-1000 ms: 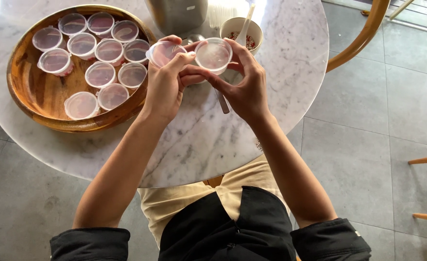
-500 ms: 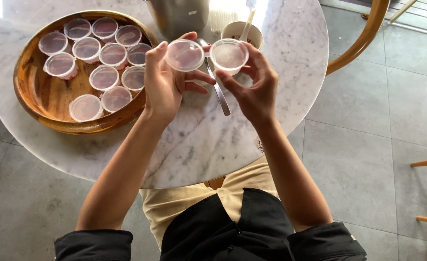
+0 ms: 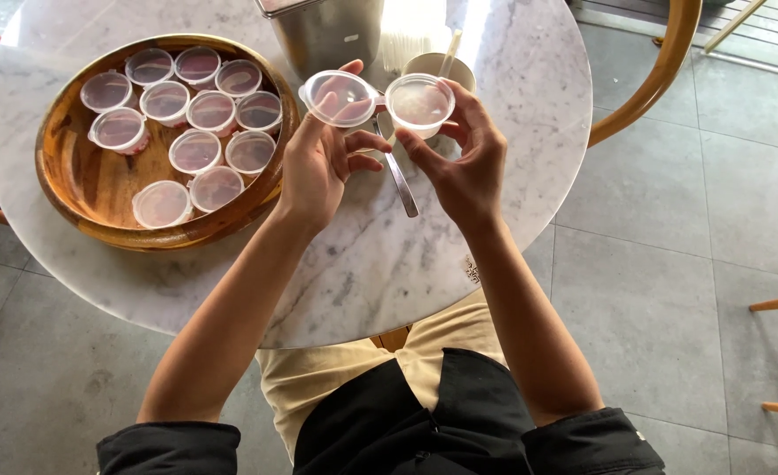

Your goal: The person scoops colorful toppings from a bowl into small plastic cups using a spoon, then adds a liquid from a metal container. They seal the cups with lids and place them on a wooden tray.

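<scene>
A: So the left hand pinches the clear lid, and the right hand grips the small plastic cup, both held above the marble tabletop.

B: Yep, lid and cup nearly touch. The wooden tray of lidded cups sits left, near the edge; bare marble lies toward the person.

Black rolled sleeves, black apron (over beige trousers).

the clear hinged lid, nearly over the small cup a second ago, now stands swung open beside it.
</scene>
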